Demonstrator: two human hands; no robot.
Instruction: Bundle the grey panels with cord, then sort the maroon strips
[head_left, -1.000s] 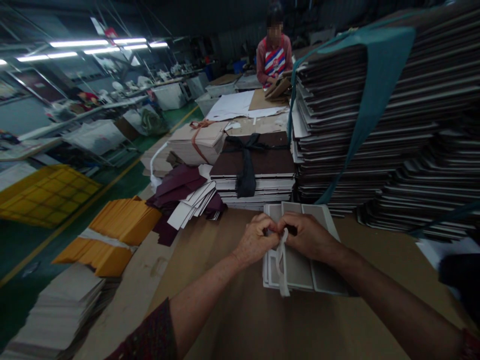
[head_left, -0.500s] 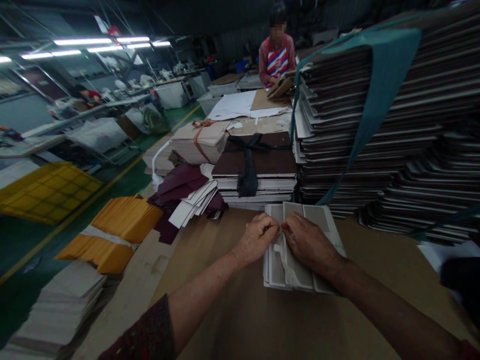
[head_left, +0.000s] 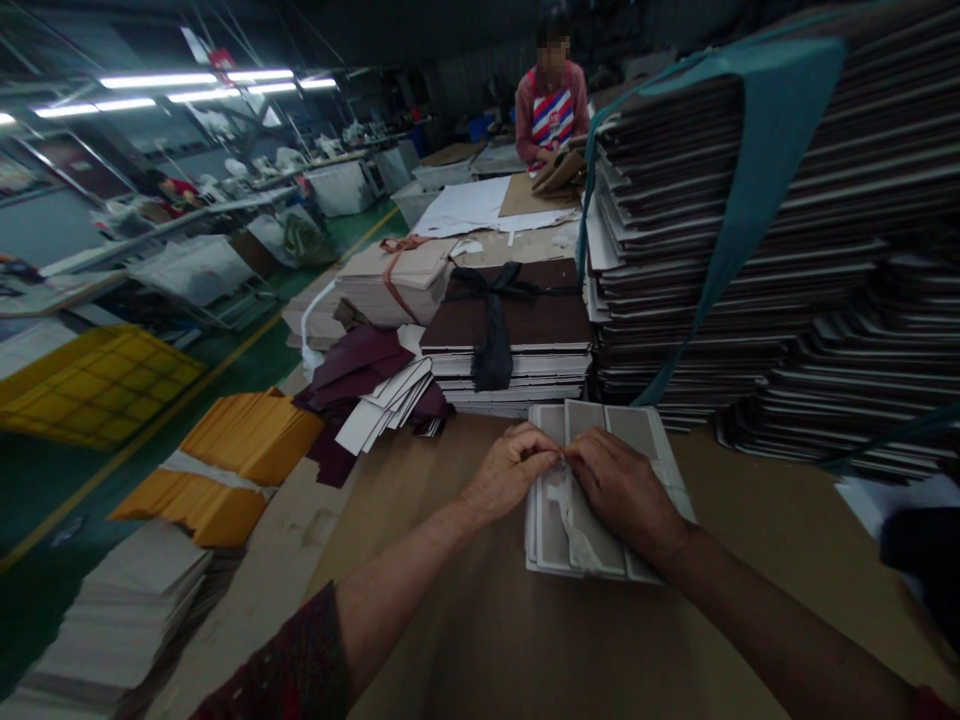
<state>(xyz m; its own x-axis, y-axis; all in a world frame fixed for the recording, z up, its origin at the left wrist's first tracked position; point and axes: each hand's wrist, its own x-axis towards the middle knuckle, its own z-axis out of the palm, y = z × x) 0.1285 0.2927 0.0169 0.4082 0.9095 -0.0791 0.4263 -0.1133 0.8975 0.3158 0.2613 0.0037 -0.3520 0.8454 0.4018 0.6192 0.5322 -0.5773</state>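
My left hand [head_left: 510,470] and right hand [head_left: 619,485] meet fingertip to fingertip, both pinched shut on a white strip [head_left: 574,520]. The strip crosses a small stack of grey boards [head_left: 637,435] lying flat on the brown table [head_left: 450,640] right in front of me. The strip looks thin: I judge that a hard tug could tear it or slip it from my pinch, letting the loose boards slide askew. Just behind lies a dark bundle [head_left: 510,320] tied with black ribbon. Beside it rises a tall strapped stack [head_left: 825,200], and a co-worker [head_left: 551,110] works at the far end.
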